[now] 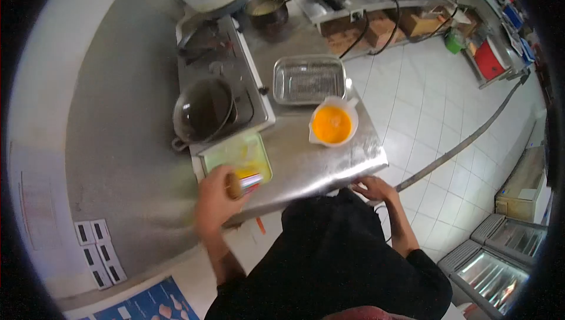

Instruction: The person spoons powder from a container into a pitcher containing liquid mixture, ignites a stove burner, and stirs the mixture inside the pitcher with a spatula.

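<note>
Your left hand [213,202] is closing its fingers around a short cylindrical container with a tan-brown round end [234,186], and you are holding it tilted, with that end facing the camera. Its side is showing yellow, a shiny silvery-white band and a streak of red; motion is blurring the colours, so any lettering is staying unreadable. The container is hanging over the near edge of a pale green rectangular tray [223,158], whose inside is showing yellow patches.

Your right hand [375,189] is resting by the front edge of the brushed stainless-steel worktop [294,164], its fingers loosely bent; you cannot tell from this view whether they are gripping anything.

Farther out, a white plastic jug with a spout and handle [338,101] is standing on the worktop, holding bright orange liquid [331,125]. Just behind it, a rectangular metal pan with a slotted bottom [309,59] is lying. Beyond the tray, a dark round pan with loop handles [197,93] is sitting on the white-edged gas stove [250,73].
</note>
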Demonstrator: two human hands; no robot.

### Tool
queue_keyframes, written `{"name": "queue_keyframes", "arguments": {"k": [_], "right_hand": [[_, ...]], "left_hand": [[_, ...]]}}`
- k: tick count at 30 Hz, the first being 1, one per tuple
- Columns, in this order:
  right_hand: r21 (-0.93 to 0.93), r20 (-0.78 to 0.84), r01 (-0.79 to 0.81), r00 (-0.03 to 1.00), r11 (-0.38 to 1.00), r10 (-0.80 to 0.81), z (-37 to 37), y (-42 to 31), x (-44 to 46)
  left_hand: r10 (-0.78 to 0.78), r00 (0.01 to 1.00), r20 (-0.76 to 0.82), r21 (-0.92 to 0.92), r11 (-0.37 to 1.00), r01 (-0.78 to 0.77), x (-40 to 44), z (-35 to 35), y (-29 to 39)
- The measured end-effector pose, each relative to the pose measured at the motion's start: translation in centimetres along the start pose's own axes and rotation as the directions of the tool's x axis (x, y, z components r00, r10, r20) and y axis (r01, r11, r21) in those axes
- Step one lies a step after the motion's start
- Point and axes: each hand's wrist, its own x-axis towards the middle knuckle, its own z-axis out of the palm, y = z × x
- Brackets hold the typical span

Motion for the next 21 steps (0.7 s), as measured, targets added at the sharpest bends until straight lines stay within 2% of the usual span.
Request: {"name": "queue_keyframes", "arguments": {"k": [1, 2, 4, 5, 8, 11, 14, 15, 18, 21], "right_hand": [[0.032, 0.123, 0.048, 0.991, 0.998, -0.052, -1.0, -2.5, 1.3], [0.142, 0.109, 0.090, 0.988, 0.986, -0.106, -2.1, -6.4, 1.6], [0.329, 0.028, 0.232, 0.966, 0.915, -0.256, -1.4, -9.5, 3.2], [0.286, -0.047, 0.347, 0.936, 0.893, -0.349, 0.1, -9.3, 4.5], [0.157, -0.194, 0.459, 0.882, 0.874, -0.429, 2.6, -8.7, 6.9], [0.109, -0.197, 0.454, 0.882, 0.884, -0.429, 4.1, -6.8, 8.4], [0.152, -0.105, 0.413, 0.910, 0.898, -0.401, 3.7, -6.4, 9.4], [-0.019, -0.256, 0.518, 0.824, 0.855, -0.505, 4.6, -5.9, 9.9], [0.075, -0.115, 0.343, 0.936, 0.936, -0.333, 5.2, -4.0, 10.8], [0.131, -0.122, 0.317, 0.946, 0.939, -0.302, 5.1, -3.8, 10.8]], "left_hand": [[0.014, 0.997, 0.079, -0.027, 1.000, -0.012, 0.3, 2.4, 0.4], [0.032, 0.987, 0.156, -0.059, 0.998, -0.023, 0.6, 5.0, 0.4], [0.103, 0.948, 0.300, -0.215, 0.976, -0.038, 1.6, 9.8, 1.1], [0.142, 0.939, 0.315, -0.245, 0.967, -0.064, 1.8, 12.6, 1.0], [0.187, 0.919, 0.347, -0.276, 0.957, -0.090, 2.3, 17.9, 1.9], [0.171, 0.917, 0.362, -0.259, 0.963, -0.077, 2.6, 20.9, 2.2], [0.133, 0.926, 0.352, -0.304, 0.953, -0.022, 2.7, 22.2, 1.9], [0.123, 0.930, 0.345, -0.328, 0.945, -0.003, 2.6, 22.5, 1.7], [0.235, 0.964, 0.124, -0.382, 0.908, -0.173, 1.8, 24.3, 0.9], [0.170, 0.978, 0.121, -0.460, 0.883, -0.096, 1.3, 24.0, 1.2]]}}
